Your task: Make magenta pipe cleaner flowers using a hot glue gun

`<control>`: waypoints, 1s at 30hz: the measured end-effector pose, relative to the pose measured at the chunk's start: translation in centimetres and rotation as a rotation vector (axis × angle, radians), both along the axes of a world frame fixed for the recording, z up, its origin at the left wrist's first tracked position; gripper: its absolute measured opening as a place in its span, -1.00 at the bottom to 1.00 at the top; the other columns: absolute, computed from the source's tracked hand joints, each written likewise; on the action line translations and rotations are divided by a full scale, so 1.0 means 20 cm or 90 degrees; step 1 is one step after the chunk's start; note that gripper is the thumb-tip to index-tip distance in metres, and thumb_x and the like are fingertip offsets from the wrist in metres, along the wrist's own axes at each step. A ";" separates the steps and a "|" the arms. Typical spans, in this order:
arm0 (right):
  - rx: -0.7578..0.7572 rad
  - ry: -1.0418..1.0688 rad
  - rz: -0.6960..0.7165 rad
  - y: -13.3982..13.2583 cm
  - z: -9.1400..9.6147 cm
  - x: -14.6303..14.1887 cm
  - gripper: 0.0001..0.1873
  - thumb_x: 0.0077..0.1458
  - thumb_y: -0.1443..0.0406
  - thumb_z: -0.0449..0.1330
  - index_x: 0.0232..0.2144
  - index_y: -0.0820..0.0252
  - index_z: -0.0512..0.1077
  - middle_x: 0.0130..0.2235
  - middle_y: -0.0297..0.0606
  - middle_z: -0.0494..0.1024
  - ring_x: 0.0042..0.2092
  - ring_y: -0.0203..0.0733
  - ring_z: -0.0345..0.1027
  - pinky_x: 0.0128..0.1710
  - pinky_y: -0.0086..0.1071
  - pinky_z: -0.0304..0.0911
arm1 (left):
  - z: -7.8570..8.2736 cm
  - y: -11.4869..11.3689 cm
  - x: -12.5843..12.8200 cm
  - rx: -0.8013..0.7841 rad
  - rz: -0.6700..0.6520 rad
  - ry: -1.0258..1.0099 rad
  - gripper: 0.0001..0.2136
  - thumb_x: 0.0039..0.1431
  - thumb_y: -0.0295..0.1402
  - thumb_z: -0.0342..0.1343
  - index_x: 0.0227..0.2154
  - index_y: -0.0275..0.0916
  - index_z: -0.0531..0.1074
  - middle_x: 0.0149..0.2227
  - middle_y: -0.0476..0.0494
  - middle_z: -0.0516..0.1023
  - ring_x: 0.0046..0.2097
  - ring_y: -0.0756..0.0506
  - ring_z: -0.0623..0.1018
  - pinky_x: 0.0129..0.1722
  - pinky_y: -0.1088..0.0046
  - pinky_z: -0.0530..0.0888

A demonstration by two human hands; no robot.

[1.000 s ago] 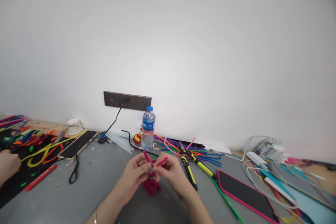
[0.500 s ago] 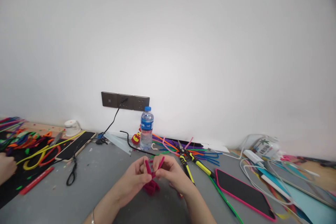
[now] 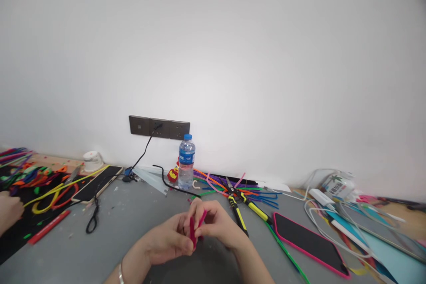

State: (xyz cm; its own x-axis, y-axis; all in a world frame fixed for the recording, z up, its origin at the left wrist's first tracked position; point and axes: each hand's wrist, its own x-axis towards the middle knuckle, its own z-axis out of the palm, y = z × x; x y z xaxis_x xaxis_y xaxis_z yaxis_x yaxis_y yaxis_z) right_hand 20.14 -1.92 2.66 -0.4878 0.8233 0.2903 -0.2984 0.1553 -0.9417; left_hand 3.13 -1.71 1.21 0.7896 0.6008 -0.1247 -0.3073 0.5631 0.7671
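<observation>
Low in the middle of the view, my left hand (image 3: 168,241) and my right hand (image 3: 218,225) meet over the grey table (image 3: 133,217). Both pinch a magenta pipe-cleaner piece (image 3: 195,228) between their fingertips. Its two stems stick up between the thumbs, and the rest is hidden behind my fingers. A bracelet shows on my left wrist. Yellow-handled cutters (image 3: 241,209) lie just right of my right hand.
A water bottle (image 3: 186,162) stands at the wall under a socket strip (image 3: 159,128). Loose coloured pipe cleaners (image 3: 229,186) lie behind. A pink-cased phone (image 3: 308,243) and cables lie right. Black scissors (image 3: 92,219), another phone (image 3: 96,183) and another person's hand (image 3: 9,212) are left.
My hands have closed tighter round the magenta piece and sunk a little. The folded lump below them is now hidden behind my fingers, and only two stems show.
</observation>
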 end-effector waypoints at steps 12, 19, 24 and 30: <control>-0.032 -0.070 -0.217 0.06 -0.01 0.02 -0.76 -0.14 0.22 0.38 -0.58 0.22 0.41 -0.54 -0.38 0.42 -0.49 -0.31 0.27 -0.46 -0.45 0.16 | 0.00 0.07 -0.01 0.182 0.174 0.192 -0.71 -0.05 -0.17 0.30 -0.47 -0.36 0.54 -0.50 -0.20 0.60 -0.61 0.09 0.24 -0.61 0.56 0.06; -0.065 -0.110 -0.209 0.07 -0.05 0.00 -0.72 -0.17 0.21 0.39 -0.59 0.22 0.37 -0.56 -0.42 0.41 -0.49 -0.32 0.25 -0.45 -0.45 0.14 | 0.00 0.08 -0.01 0.265 0.205 0.280 -0.71 -0.07 -0.15 0.29 -0.51 -0.34 0.56 -0.55 -0.17 0.61 -0.62 0.05 0.30 -0.60 0.56 0.10; -0.043 -0.107 -0.223 0.07 -0.06 -0.01 -0.73 -0.16 0.23 0.37 -0.57 0.20 0.35 -0.57 -0.43 0.38 -0.49 -0.32 0.22 -0.47 -0.46 0.11 | -0.01 0.08 -0.01 0.273 0.209 0.300 -0.72 -0.04 -0.16 0.26 -0.57 -0.31 0.52 -0.57 -0.14 0.60 -0.58 0.03 0.33 -0.55 0.55 0.16; -0.042 -0.091 -0.223 0.08 -0.05 -0.01 -0.74 -0.13 0.21 0.36 -0.53 0.21 0.37 -0.51 -0.40 0.40 -0.47 -0.32 0.22 -0.46 -0.45 0.10 | 0.00 0.07 -0.01 0.286 0.191 0.300 -0.68 -0.01 -0.12 0.22 -0.58 -0.29 0.39 -0.61 -0.02 0.46 -0.55 0.04 0.32 -0.52 0.55 0.16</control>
